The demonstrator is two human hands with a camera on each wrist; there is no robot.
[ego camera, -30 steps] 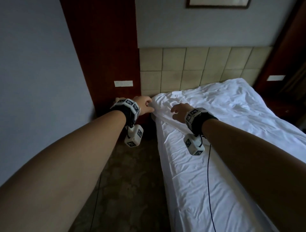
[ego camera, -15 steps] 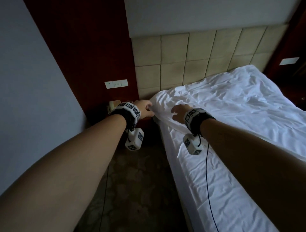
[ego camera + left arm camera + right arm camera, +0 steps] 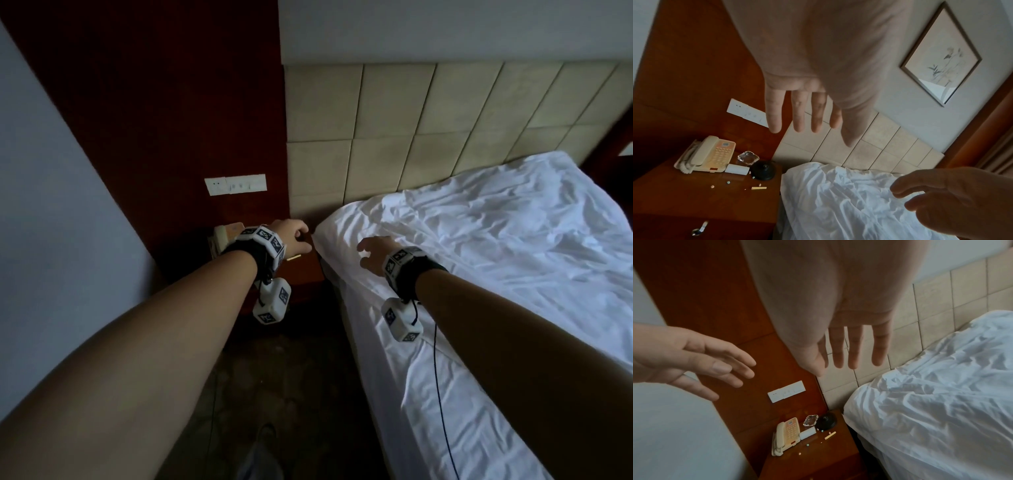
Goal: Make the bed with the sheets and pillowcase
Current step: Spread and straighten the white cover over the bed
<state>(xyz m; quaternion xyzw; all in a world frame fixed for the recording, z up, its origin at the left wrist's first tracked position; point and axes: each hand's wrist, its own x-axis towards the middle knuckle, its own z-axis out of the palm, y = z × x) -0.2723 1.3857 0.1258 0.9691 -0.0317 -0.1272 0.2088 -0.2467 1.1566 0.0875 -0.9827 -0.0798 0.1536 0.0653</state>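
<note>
Head view: left hand [image 3: 291, 236] beside the sheet [image 3: 479, 257] corner, right hand [image 3: 375, 251] above it, both with fingers spread, holding nothing; nightstand [image 3: 715, 194] left of sheet.

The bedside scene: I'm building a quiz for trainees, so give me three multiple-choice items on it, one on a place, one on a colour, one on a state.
1. Where does the telephone stand?
A. on the bed
B. on the nightstand
C. on the floor

2. What colour is the sheet on the bed?
A. white
B. blue
C. striped red

3. How are the two hands?
A. both grip the sheet
B. one holds the telephone
C. both open, holding nothing

Key:
1 B: the telephone rests on the wooden nightstand, beside the bed.
2 A: the sheet is plain white and wrinkled.
3 C: the left hand and the right hand show straight, spread fingers with nothing between them.
</note>
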